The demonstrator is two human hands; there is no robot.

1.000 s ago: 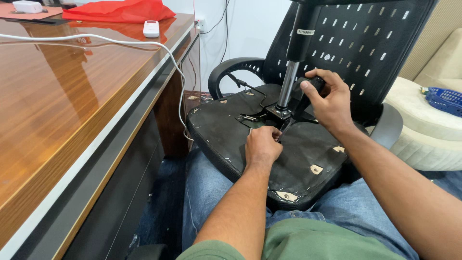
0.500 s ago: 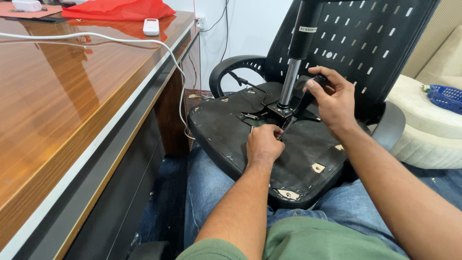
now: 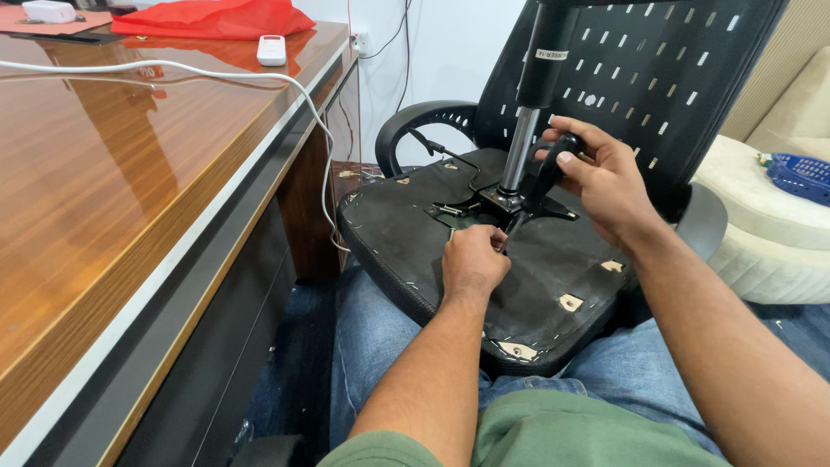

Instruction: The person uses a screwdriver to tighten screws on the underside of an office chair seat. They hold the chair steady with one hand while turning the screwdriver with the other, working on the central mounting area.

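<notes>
An upturned black office chair lies across my lap, its seat underside facing up. A metal gas cylinder rises from the mechanism plate at the seat's middle. My right hand grips a black lever handle beside the cylinder. My left hand is closed in a fist against the seat underside just below the plate; what its fingers pinch is hidden. The mesh backrest stands behind.
A long polished wooden desk runs along the left, with a white cable, a red cloth and a small white remote on it. A cream sofa with a blue object sits at the right.
My right hand has shifted slightly on the lever handle, with its fingers wrapped further over it. The left hand stays in place on the seat underside.
</notes>
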